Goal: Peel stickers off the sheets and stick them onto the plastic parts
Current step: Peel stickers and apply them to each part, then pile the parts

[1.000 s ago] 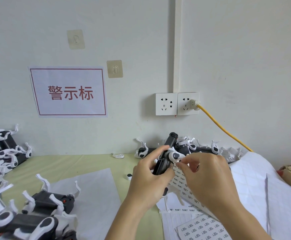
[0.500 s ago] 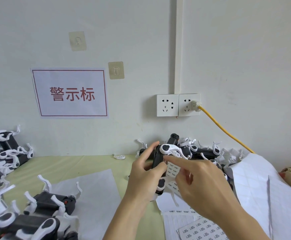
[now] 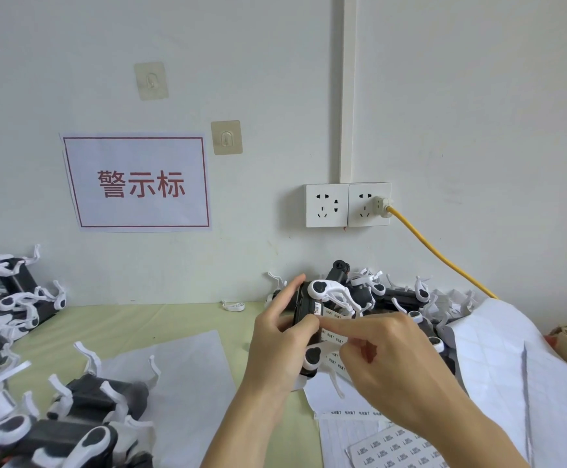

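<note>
Head view: left hand [image 3: 277, 346] with grip wrapped round a black plastic part with white curved arms [image 3: 312, 310], held upright above the pale green surface [image 3: 113, 327]. Right hand [image 3: 390, 363] just right of it, forefinger pressing the part's side, other fingers curled over a white strip of small printed stickers [image 3: 334, 334]. Below the right grip, more white sticker sheets [image 3: 390, 449]. Behind both grips, a heap of black-and-white plastic parts [image 3: 400, 295].

The sticker sheet [image 3: 397, 450] print at lower right is too small to read; the left frame edge crops the plastic parts [image 3: 2, 298].
</note>
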`<state>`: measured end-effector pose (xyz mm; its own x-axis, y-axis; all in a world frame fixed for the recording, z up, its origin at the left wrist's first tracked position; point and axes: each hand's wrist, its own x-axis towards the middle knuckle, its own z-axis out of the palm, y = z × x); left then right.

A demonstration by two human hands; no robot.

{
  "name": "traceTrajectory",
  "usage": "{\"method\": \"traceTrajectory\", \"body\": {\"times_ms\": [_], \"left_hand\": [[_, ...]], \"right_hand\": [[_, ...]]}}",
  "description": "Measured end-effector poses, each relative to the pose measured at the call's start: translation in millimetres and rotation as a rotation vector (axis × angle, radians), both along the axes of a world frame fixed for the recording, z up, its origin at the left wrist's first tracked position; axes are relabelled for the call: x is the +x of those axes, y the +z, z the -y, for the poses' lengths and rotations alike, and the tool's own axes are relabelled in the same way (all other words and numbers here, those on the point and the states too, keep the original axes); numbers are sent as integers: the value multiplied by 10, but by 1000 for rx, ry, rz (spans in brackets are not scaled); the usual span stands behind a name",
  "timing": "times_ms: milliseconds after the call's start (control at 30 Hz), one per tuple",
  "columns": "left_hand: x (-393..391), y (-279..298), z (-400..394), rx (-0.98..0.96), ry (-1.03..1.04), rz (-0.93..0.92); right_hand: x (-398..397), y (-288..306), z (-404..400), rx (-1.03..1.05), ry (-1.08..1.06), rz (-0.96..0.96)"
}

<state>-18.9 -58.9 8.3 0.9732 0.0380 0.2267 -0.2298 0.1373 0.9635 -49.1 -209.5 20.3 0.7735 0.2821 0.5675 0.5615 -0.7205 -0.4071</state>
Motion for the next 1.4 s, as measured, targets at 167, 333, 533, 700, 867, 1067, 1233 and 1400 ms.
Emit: {"method": "traceTrajectory", "body": {"times_ms": [167, 333, 533, 700, 867, 1067, 1233, 1400], "left_hand": [[-14, 27, 0, -32, 3, -3], [-24, 26, -1, -90, 7, -16], [-24, 28, 13, -107, 61, -24], [-55, 27, 34, -55, 114, 24], [-76, 42, 50, 30, 37, 63], [-92, 37, 53, 111, -127, 105], [-76, 47, 57, 43, -183, 62], [-15, 60, 42, -52, -47, -55]], "right_hand": [[-5, -31, -22, 3, -42, 60], [62, -80, -27, -17, -44, 53], [105, -119, -39, 100, 8, 100], [178, -143, -64, 371, -85, 205], [161, -96, -73, 568, -110, -69], [133, -33, -38, 827, 144, -428], [175, -18, 17, 865, 118, -406], [228, -80, -6, 1039, 12, -355]]}}
